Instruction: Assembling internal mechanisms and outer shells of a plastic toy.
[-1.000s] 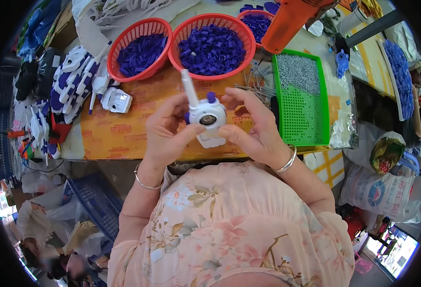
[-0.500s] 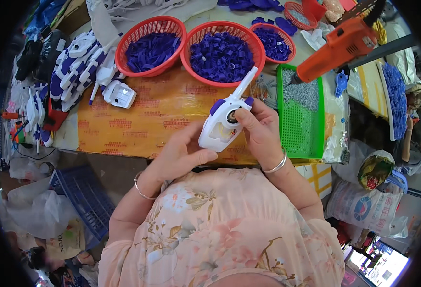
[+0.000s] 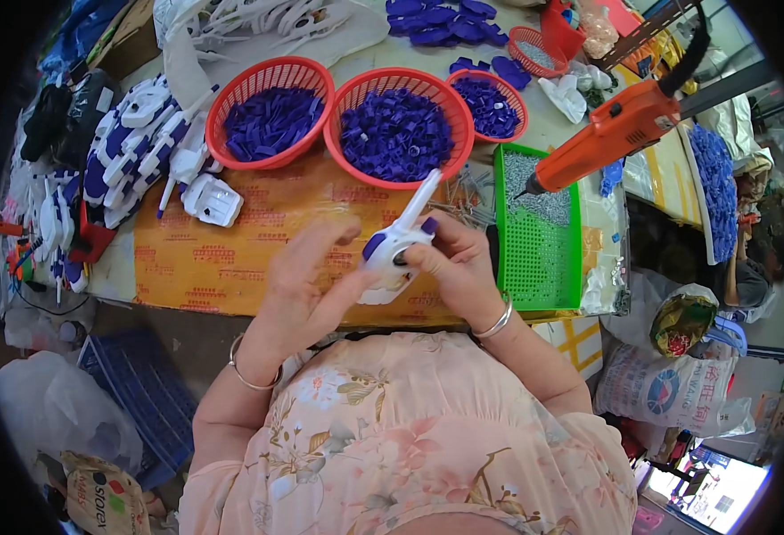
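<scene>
My right hand grips a white plastic housing with a long narrow stem and purple side pieces. Its thumb presses beside a dark round opening in the housing. My left hand is raised at the housing's lower left, slightly smeared by motion. Its fingers are spread and hold nothing; the thumb lies close to the white shell, and I cannot tell whether it touches. Beyond the housing stand a red basket of small purple parts and a red basket of flat purple strips.
An orange power screwdriver hangs at the right over a green tray of small screws. A smaller red basket holds more purple parts. White-and-purple assembled pieces are piled at the left, near a loose white shell.
My left hand has come off the housing, and its fingers have lifted and spread. The right hand keeps its hold on it. The whole view has shifted a little.
</scene>
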Demonstrator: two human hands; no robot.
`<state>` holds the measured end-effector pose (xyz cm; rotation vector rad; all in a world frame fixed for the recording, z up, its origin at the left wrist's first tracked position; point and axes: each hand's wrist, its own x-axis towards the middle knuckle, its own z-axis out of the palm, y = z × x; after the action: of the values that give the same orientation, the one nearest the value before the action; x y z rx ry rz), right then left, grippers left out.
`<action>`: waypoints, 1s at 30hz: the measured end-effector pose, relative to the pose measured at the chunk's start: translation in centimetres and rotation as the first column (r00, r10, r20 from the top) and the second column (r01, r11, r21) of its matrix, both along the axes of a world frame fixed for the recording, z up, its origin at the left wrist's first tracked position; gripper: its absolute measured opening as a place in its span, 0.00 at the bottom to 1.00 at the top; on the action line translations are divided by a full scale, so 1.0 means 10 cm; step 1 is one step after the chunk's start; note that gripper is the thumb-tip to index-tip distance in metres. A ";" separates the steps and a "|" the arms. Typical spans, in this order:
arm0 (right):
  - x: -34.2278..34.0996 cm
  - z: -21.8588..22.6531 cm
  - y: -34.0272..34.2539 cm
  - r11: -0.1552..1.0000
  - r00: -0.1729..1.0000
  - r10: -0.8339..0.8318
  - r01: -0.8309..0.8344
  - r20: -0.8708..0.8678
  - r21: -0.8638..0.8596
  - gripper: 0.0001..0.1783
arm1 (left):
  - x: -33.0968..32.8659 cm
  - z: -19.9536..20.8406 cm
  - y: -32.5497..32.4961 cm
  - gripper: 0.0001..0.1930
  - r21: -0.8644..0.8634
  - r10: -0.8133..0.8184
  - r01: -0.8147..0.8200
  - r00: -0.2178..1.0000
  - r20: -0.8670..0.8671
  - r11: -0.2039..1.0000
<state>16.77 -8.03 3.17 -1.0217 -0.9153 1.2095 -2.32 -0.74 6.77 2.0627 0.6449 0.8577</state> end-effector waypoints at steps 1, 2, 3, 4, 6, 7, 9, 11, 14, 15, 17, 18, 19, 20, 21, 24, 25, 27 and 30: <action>-0.01 -0.01 0.00 1.000 0.998 0.007 -0.008 0.054 0.016 0.14 | 0.08 0.05 0.05 0.19 0.027 0.012 -0.013 0.999 0.030 1.000; -0.03 -0.01 0.01 0.996 0.983 -0.034 0.019 0.179 0.083 0.15 | 0.16 0.09 0.10 0.19 0.055 0.027 -0.030 0.998 0.057 0.998; -0.04 0.00 0.01 0.996 0.983 -0.039 0.023 0.181 0.091 0.15 | 0.27 0.10 0.15 0.14 0.080 0.007 -0.017 0.992 0.128 0.997; -0.05 0.01 0.01 0.990 0.955 -0.084 0.048 0.283 0.131 0.14 | 0.32 0.11 0.15 0.14 0.088 0.001 -0.012 0.991 0.131 0.996; 0.00 0.03 0.00 0.972 0.850 -0.149 0.031 0.505 0.234 0.13 | 0.43 0.12 0.15 0.08 -0.201 -0.060 0.084 0.990 0.126 0.976; 0.00 0.06 -0.02 0.973 0.835 -0.159 0.042 0.526 0.228 0.13 | 0.47 0.09 0.14 0.04 -0.230 -0.035 0.064 0.991 0.129 0.971; 0.02 0.10 -0.07 0.973 0.802 -0.171 0.045 0.573 0.226 0.13 | 0.51 0.00 0.13 0.03 -0.232 -0.044 0.080 0.987 0.154 0.970; 0.07 0.20 -0.12 0.988 0.794 -0.102 0.012 0.599 0.152 0.15 | 0.54 -0.01 0.11 0.03 -0.325 -0.003 0.068 0.980 0.197 0.943; 0.39 0.28 -0.17 0.913 0.682 -0.395 0.214 0.615 0.348 0.13 | 0.49 -0.06 0.15 0.03 -0.463 0.155 -0.020 0.955 0.254 0.886; 0.60 0.33 -0.18 0.910 0.677 -0.401 0.220 0.617 0.350 0.13 | 0.46 -0.06 0.19 0.03 -0.491 0.173 -0.030 0.953 0.248 0.871; 1.02 0.39 -0.05 0.803 0.734 -0.595 0.533 0.327 0.265 0.07 | 0.40 -0.09 0.25 0.04 -0.554 0.207 -0.039 0.947 0.245 0.832; 1.15 0.42 0.09 0.804 0.646 -0.586 0.536 0.489 0.256 0.07 | 0.40 -0.09 0.26 0.04 -0.556 0.198 -0.029 0.949 0.245 0.831; 1.29 0.43 0.24 0.803 0.536 -0.559 0.542 0.633 0.250 0.08 | 0.40 -0.09 0.26 0.05 -0.587 0.167 -0.012 0.963 0.211 0.810; 1.40 0.37 0.41 0.822 0.446 -0.529 0.479 0.722 0.307 0.09 | 0.42 -0.09 0.27 0.06 -0.614 0.136 0.002 0.975 0.178 0.789; 1.51 0.24 0.59 0.844 0.346 -0.497 0.405 0.795 0.352 0.10 | 0.43 -0.12 0.28 0.06 -0.610 0.131 0.006 0.975 0.179 0.792; 1.95 -0.19 1.00 0.844 -0.274 -0.525 -0.047 0.806 0.534 0.12 | 0.44 -0.13 0.29 0.07 -0.666 0.089 0.049 0.981 0.172 0.744; 1.97 -0.22 1.03 0.914 0.041 -0.406 0.048 0.913 0.404 0.17 | 0.41 -0.13 0.30 0.07 -0.663 0.103 0.036 0.980 0.169 0.748; 1.99 -0.40 1.21 0.925 0.489 -0.368 0.109 0.791 0.363 0.17 | 0.36 -0.15 0.29 0.07 -0.720 0.138 0.012 0.979 0.150 0.694; 2.25 -0.60 1.45 0.982 0.020 -0.117 0.152 0.993 0.113 0.11 | 0.31 -0.14 0.26 0.08 -0.658 0.170 -0.104 0.985 0.038 0.746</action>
<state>39.24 6.47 -2.78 -2.0201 -1.8352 0.0402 0.82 1.87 5.37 1.3363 0.9037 0.6727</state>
